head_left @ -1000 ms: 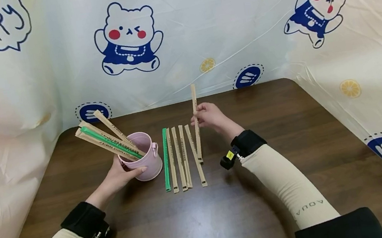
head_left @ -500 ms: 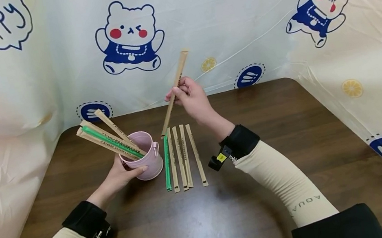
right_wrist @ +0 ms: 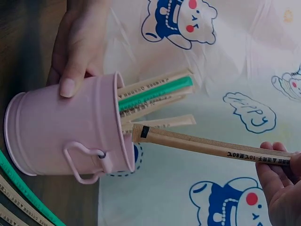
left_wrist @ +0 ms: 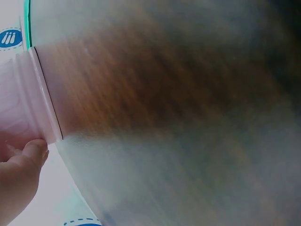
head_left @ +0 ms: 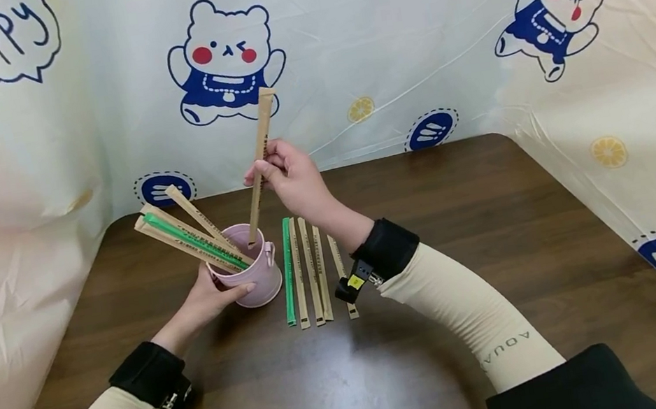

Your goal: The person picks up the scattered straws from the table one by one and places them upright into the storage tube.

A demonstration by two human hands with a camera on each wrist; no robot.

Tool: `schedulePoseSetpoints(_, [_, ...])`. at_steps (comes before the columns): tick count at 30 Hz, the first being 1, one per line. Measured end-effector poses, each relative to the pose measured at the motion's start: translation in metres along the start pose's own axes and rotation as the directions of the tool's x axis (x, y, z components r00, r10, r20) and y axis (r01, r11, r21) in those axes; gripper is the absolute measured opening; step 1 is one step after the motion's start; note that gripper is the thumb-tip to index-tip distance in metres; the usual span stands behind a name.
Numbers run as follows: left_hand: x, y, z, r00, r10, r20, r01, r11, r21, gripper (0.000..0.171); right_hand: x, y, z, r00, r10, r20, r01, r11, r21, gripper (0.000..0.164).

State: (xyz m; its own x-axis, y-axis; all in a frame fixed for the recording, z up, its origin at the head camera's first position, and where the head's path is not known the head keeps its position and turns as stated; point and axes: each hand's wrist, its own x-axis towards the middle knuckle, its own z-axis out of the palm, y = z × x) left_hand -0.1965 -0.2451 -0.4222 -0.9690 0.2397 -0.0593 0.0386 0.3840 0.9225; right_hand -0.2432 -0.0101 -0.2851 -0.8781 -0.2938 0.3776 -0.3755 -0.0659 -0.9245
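Observation:
My left hand (head_left: 205, 300) grips a small pink bucket (head_left: 263, 281), its thumb across the side, as the right wrist view also shows. Several brown paper-wrapped straws and a green wrapped straw (right_wrist: 155, 93) lean out of the bucket toward the left. My right hand (head_left: 302, 183) pinches another brown wrapped straw (head_left: 262, 124) near its middle. That straw tilts, its lower end right at the bucket's mouth; in the right wrist view its black-marked end (right_wrist: 145, 132) overlaps the rim. In the left wrist view the bucket's base (left_wrist: 37, 94) and my left thumb (left_wrist: 34, 151) show.
Right of the bucket, a green wrapped straw (head_left: 289, 274) and several brown wrapped straws (head_left: 311, 274) lie in a row on the dark wooden table (head_left: 304, 385). My right wrist strap partly hides the rightmost one. A printed curtain (head_left: 316, 36) stands behind the table.
My right hand has lifted the brown straw from the row's right end and carried it left, over the row, to the bucket's mouth. My left hand and the bucket have stayed put.

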Motion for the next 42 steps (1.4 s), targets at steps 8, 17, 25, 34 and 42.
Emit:
schedulePoseSetpoints(8, [-0.002, 0.0, -0.002, 1.0, -0.008, 0.013, 0.008, 1.0, -0.01, 0.105, -0.002, 0.006, 0.016, 0.998, -0.012, 0.062, 0.019, 0.993, -0.115, 0.02])
schedulePoseSetpoints(17, [-0.002, -0.001, -0.001, 0.999, 0.034, 0.023, -0.033, 0.999, -0.027, 0.104, -0.016, 0.021, 0.032, 0.984, 0.046, 0.17, 0.006, 0.956, -0.294, 0.018])
schedulePoseSetpoints(25, [0.0, -0.004, -0.003, 0.997, 0.072, 0.016, -0.072, 0.997, -0.024, 0.104, -0.028, 0.034, 0.038, 0.961, 0.109, 0.255, 0.003, 0.914, -0.405, 0.02])
schedulePoseSetpoints(34, [-0.001, -0.003, -0.002, 0.998, 0.053, 0.035, -0.052, 0.998, -0.034, 0.104, -0.032, 0.047, 0.04, 0.94, 0.184, 0.288, -0.012, 0.86, -0.51, 0.025])
schedulePoseSetpoints(42, [-0.002, -0.002, -0.002, 1.0, 0.016, 0.007, -0.016, 1.0, -0.006, 0.102, -0.033, 0.052, 0.035, 0.943, 0.165, 0.287, -0.026, 0.902, -0.432, 0.033])
